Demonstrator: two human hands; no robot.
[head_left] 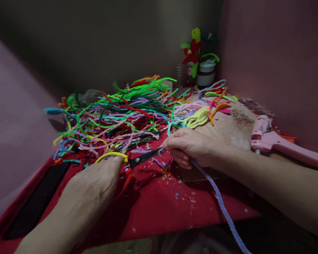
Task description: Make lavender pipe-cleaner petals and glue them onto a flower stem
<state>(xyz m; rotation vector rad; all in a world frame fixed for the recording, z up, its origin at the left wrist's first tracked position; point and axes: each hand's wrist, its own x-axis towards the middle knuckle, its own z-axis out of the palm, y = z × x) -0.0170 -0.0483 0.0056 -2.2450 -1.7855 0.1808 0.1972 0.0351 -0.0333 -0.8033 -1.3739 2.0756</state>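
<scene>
Lavender chenille covers the pipe cleaner (219,199) whose upper end the right hand (187,146) pinches between thumb and curled fingers; its length trails from under the palm down past the front edge of the red tablecloth (159,211). The left hand (98,180) is wrapped around the yellow-handled scissors (143,159), their dark blades pointing at the right fingertips (whether the tips touch the stem there is too small to tell). Behind the scissors spreads a tangled pile of multicoloured pipe cleaners (132,102). Pale yellow loops (197,119) lie just beyond the right hand, and a pink glue gun (286,141) rests beyond the right forearm.
</scene>
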